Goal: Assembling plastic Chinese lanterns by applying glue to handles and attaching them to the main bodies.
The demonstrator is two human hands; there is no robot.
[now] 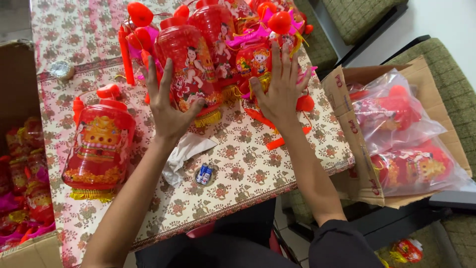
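My left hand (167, 106) presses its spread fingers against the near side of a red plastic lantern (191, 67) with gold fringe, standing among several like it at the table's far middle. My right hand (280, 87) lies flat, fingers apart, against another red lantern (255, 62) just to the right. Neither hand closes around anything. A separate red lantern (99, 146) stands alone at the table's left.
The table wears a floral cloth (238, 164). A crumpled white plastic bag (183, 154) and a small round blue-and-white item (204, 174) lie near my arms. Cardboard boxes with bagged lanterns sit at right (357, 144) and left (20, 173).
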